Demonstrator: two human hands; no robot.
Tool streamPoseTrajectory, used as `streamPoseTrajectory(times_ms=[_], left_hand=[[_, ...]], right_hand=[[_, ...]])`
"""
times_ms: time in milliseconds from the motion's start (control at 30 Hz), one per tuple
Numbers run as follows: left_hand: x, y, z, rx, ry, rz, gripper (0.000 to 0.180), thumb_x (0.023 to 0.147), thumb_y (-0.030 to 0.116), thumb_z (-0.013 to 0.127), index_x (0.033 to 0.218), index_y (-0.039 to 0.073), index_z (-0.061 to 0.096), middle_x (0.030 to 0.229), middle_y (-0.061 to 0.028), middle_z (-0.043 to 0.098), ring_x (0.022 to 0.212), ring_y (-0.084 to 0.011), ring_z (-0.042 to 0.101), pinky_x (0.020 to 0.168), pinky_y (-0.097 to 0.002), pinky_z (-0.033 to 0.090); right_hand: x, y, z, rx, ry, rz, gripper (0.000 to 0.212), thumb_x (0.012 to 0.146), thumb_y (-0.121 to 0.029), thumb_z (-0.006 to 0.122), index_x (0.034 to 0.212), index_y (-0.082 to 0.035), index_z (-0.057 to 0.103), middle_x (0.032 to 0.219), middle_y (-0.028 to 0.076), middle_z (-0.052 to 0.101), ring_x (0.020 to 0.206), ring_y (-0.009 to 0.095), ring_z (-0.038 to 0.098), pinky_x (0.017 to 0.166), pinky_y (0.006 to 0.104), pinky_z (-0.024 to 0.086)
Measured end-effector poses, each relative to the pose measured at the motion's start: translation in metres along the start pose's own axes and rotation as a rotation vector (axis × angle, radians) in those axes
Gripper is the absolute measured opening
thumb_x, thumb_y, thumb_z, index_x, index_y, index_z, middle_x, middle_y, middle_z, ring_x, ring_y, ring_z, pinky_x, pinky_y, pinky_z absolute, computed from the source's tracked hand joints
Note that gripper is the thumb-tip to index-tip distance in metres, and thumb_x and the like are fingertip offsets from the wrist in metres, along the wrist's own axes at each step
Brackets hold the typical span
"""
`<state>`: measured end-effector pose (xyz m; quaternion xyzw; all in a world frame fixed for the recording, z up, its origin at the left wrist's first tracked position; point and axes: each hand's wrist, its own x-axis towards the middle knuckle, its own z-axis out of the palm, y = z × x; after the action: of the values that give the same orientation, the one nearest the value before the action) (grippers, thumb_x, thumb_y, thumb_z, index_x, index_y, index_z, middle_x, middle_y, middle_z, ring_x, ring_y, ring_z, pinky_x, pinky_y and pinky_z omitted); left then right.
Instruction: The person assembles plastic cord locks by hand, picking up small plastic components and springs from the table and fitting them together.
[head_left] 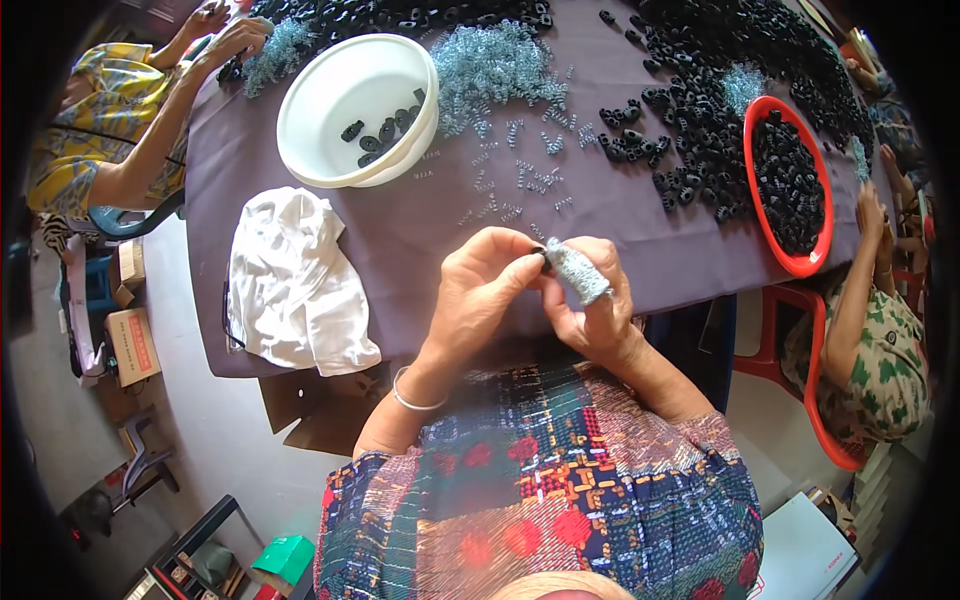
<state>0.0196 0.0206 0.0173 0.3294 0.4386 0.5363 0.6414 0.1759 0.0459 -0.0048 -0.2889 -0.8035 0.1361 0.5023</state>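
My left hand (478, 288) is closed in a pinch on a small black plastic piece (541, 257) above the near edge of the table. Opposite it, my right hand (612, 318) is closed around the other side of the same piece. A grey knitted cover (578, 272) wraps one finger of the right hand and hides part of the grip. Just beyond both hands lie loose metal coil springs (540, 180), trailing from a larger spring heap (495, 75). A white bowl (300, 130) holding several black plastic pieces (385, 135) stands at far left of my hands.
A crumpled white cloth (295, 280) lies at the table's left. Many black pieces (690, 130) spread over the far right, beside a red basin (797, 262) filled with more. People sit at both sides: a yellow-patterned sleeve (110, 100) left, a red chair (770, 345) right.
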Motion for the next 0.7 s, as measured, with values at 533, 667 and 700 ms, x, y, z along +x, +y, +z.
streamPoseTrajectory(times_ms=[533, 667, 700], left_hand=[[0.0, -0.007, -0.017, 0.095, 0.087, 0.033, 0.015, 0.091, 0.005, 0.063, 0.104, -0.003, 0.059, 0.093, -0.0083, 0.066, 0.079, -0.0147, 0.066, 0.072, -0.025, 0.053], [0.001, -0.009, -0.014, 0.147, 0.105, 0.054, 0.018, 0.091, 0.005, 0.064, 0.106, -0.003, 0.059, 0.093, -0.0079, 0.066, 0.078, -0.0136, 0.066, 0.072, -0.0241, 0.053], [0.0, -0.009, -0.014, 0.142, 0.113, 0.053, 0.018, 0.091, 0.005, 0.064, 0.106, -0.004, 0.06, 0.092, -0.0077, 0.066, 0.079, -0.0131, 0.066, 0.072, -0.0239, 0.053]], right_hand=[[0.031, 0.054, -0.019, -0.273, -0.278, 0.211, 0.02, 0.068, -0.001, 0.073, 0.084, -0.002, 0.061, 0.093, 0.009, 0.058, 0.088, 0.028, 0.056, 0.075, 0.0386, 0.046], [0.031, 0.056, -0.017, -0.394, -0.29, 0.077, 0.02, 0.068, -0.002, 0.073, 0.083, -0.002, 0.06, 0.091, 0.008, 0.061, 0.086, 0.027, 0.057, 0.075, 0.0378, 0.044], [0.031, 0.055, -0.017, -0.387, -0.293, 0.076, 0.02, 0.068, -0.002, 0.073, 0.083, -0.002, 0.06, 0.091, 0.008, 0.061, 0.086, 0.027, 0.057, 0.075, 0.0378, 0.044]])
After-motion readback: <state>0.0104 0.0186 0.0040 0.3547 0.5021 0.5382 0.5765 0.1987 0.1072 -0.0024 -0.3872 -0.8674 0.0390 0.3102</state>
